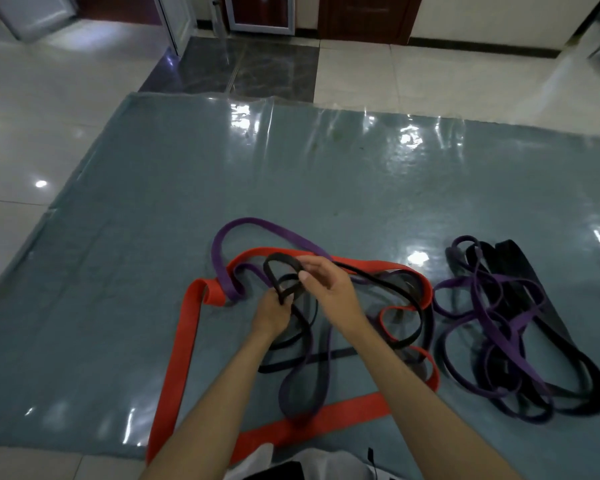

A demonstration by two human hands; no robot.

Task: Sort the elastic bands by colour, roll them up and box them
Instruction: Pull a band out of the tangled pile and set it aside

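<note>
I see both of my hands raised over a grey-green mat (pixel 153 209) that lies on a glossy tiled floor (pixel 32 133). My left hand (pixel 272 311) has its fingers curled round a narrow black band (pixel 280 263), pinching it where the strands cross. My right hand (pixel 326 282) grips the same black band at the top of a small loop, thumb and fingers closed on it. That loop stands roughly upright between the two hands, its long axis running from the left hand up and away from me. From the right hand the black band trails off to my right, then curves back toward me in a long sweep over the mat.

Under the hands lies a tangle. A wide red band (pixel 184 341) runs lengthwise from the near edge of the mat away from me on the left, bends, and crosses to the right behind the hands; another stretch of it lies slantwise near my knees. A purple band (pixel 257 225) arches over the far side of the tangle and dips under the red one.

To my right, apart from the tangle, a separate heap of purple and black bands (pixel 506 323) lies on the mat, its long axis running from far to near. At the bottom edge I see a bit of white clothing (pixel 312 460).
</note>
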